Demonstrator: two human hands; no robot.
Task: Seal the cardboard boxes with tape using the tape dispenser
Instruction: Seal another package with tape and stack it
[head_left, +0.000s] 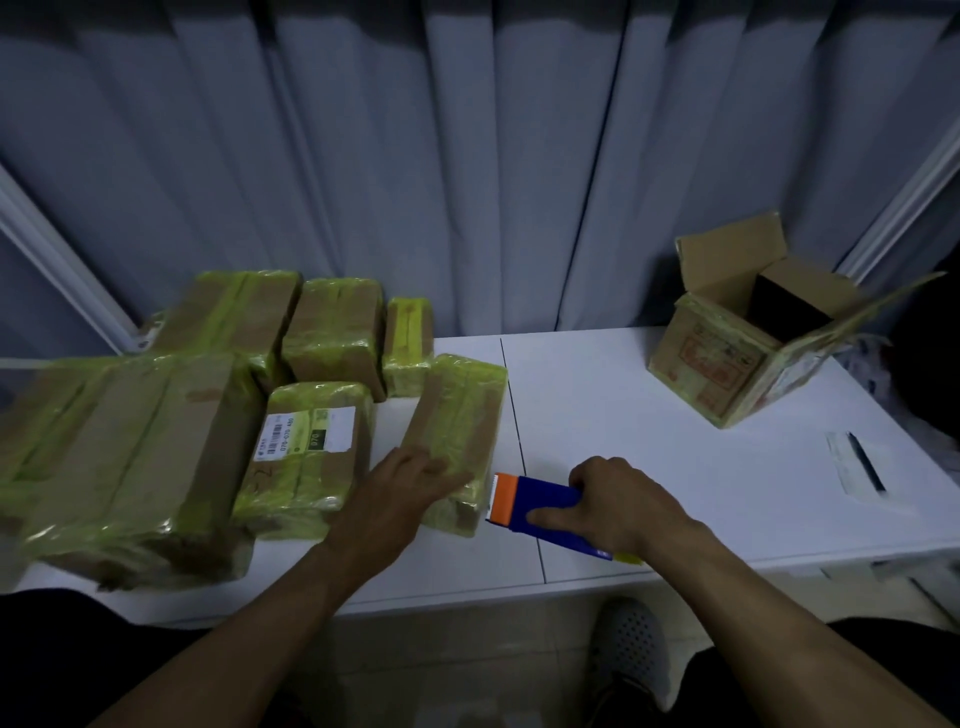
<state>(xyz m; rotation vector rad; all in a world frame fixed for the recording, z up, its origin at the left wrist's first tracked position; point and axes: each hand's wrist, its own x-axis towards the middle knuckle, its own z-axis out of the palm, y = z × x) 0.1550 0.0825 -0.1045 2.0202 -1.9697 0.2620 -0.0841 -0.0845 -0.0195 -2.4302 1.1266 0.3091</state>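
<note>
Head view: tape dispenser (540, 496) within right-hand fingers (556, 515), beside taped box (457, 415).

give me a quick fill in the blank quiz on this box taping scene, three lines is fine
1. The right hand grips the blue plastic tape dispenser, whose head is ____ in colour.
2. The left hand rests on the small cardboard box wrapped in yellow-green tape, which lies to the ____ of the dispenser.
3. The brown cardboard box with red print, at the far right of the white table, has its top flaps ____.

Missing words: orange; left; open
</note>
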